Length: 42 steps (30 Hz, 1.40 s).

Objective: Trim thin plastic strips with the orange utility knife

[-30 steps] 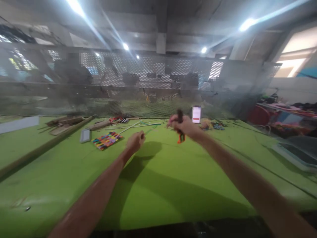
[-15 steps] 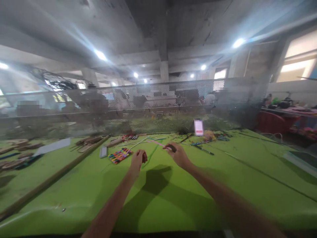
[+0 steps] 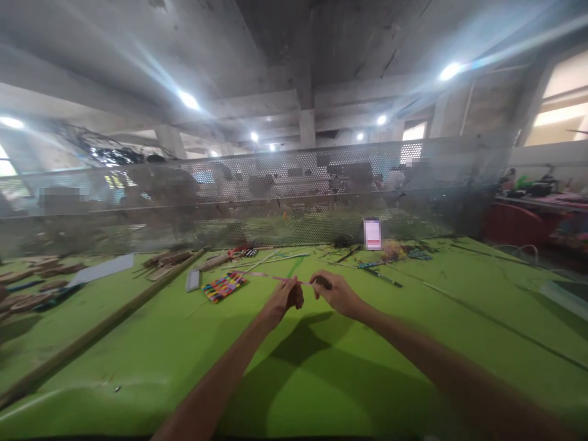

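Pink strip [image 3: 264,275] held above the green worktop [image 3: 138,343], tail reaching left to the checkered piece [image 3: 224,287]. Our left hand [image 3: 283,300] pinches it, fingers curled; our right hand [image 3: 336,291], thumb and finger together, grips its right end. We'd keep the short span taut, untwisted.

Head-worn view, forward over green table [image 3: 321,386]

smooth-looking pink strip [image 3: 275,278], smooth green tabletop [image 3: 184,343] (glossy at front left), wooden pole [image 3: 114,318], perforated metal-looking screen [image 3: 294,196]
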Each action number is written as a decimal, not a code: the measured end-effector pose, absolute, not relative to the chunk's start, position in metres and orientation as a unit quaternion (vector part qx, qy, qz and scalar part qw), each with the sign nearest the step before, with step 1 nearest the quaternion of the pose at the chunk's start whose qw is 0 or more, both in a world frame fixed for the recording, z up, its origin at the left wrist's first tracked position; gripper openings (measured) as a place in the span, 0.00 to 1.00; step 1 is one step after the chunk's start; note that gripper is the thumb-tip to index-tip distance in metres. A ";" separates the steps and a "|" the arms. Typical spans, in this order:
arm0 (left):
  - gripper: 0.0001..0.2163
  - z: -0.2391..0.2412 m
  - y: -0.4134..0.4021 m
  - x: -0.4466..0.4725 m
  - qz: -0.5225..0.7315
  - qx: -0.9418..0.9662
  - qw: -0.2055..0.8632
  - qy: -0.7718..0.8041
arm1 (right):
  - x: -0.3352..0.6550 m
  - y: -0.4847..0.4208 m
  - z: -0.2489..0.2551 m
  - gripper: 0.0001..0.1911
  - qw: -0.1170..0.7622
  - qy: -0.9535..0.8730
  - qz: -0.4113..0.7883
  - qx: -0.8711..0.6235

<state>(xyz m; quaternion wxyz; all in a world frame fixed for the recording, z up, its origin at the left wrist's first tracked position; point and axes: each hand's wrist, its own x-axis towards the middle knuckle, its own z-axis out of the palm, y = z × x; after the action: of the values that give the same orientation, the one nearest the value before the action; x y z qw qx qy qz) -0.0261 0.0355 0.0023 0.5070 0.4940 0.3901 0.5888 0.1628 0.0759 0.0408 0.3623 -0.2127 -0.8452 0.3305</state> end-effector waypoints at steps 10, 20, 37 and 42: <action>0.27 -0.001 0.041 -0.010 0.515 0.581 0.484 0.404 | 0.198 0.080 0.041 0.12 0.320 -0.823 0.358 -0.303; 0.27 -0.013 0.027 0.005 0.485 0.617 0.461 0.414 | 0.198 0.065 0.041 0.10 0.265 -0.840 0.407 -0.241; 0.25 0.008 0.010 -0.003 0.461 0.631 0.489 0.388 | 0.199 0.059 0.054 0.15 0.207 -0.899 0.296 -0.250; 0.20 0.020 0.001 -0.006 0.486 0.573 0.536 0.385 | 0.211 0.073 0.054 0.20 0.222 -0.926 0.174 -0.252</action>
<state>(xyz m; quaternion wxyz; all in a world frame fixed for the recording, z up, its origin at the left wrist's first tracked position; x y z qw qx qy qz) -0.0058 0.0012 0.0204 0.5360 0.5731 0.3852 0.4857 0.2106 0.0726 0.0535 0.2224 -0.2521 -0.9255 0.1743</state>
